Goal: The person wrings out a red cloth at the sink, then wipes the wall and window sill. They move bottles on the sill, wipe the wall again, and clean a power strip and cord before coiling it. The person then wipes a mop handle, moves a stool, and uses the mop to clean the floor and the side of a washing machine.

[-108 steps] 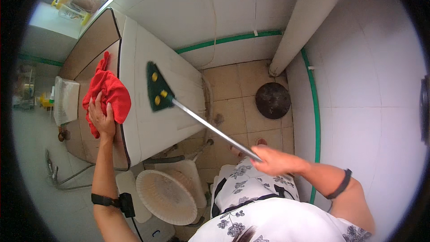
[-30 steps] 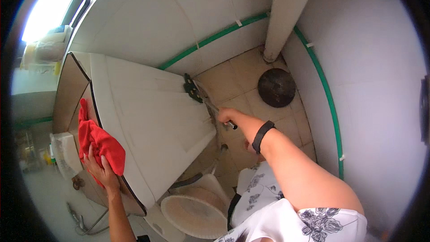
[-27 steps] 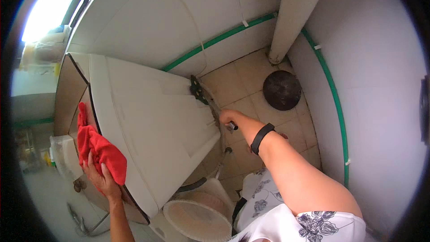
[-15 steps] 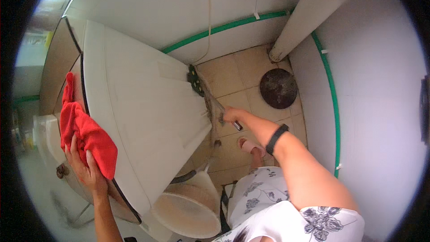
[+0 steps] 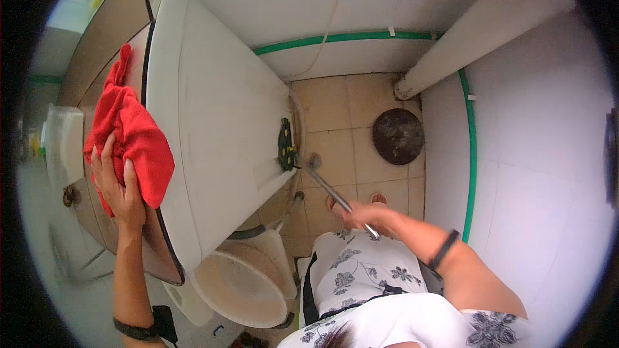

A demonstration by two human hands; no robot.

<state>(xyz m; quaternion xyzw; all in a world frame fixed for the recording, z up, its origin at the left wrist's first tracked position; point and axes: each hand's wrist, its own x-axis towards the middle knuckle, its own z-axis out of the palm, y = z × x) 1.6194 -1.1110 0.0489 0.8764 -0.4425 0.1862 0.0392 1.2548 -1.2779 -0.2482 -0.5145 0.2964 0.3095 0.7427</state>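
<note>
My left hand (image 5: 119, 190) lies over a bunched red cloth (image 5: 132, 132), its thumb and fingers gripping the folds. The cloth sits on the brown top (image 5: 155, 245) of a tall white appliance (image 5: 219, 103), which looks like a washing machine. Low in the middle, my right hand (image 5: 366, 214) is wrapped round a metal pole (image 5: 327, 187). The pole slants away to the left, down towards the foot of the appliance. At its far end is a dark green, yellow-spotted fabric head (image 5: 285, 145), against the appliance's lower side; how they join cannot be made out.
A thick white pipe (image 5: 483, 32) comes down at the far right corner. A dark round disc (image 5: 398, 136) lies on the tan tiled floor (image 5: 325, 100). Near me stands a whitish bucket (image 5: 245, 283). Tiled walls with a green strip (image 5: 472, 154) enclose the space.
My right hand has drawn the pole back towards me, and its green head has come nearer along the appliance's foot. My left hand stays on the red cloth. The view has shifted.
</note>
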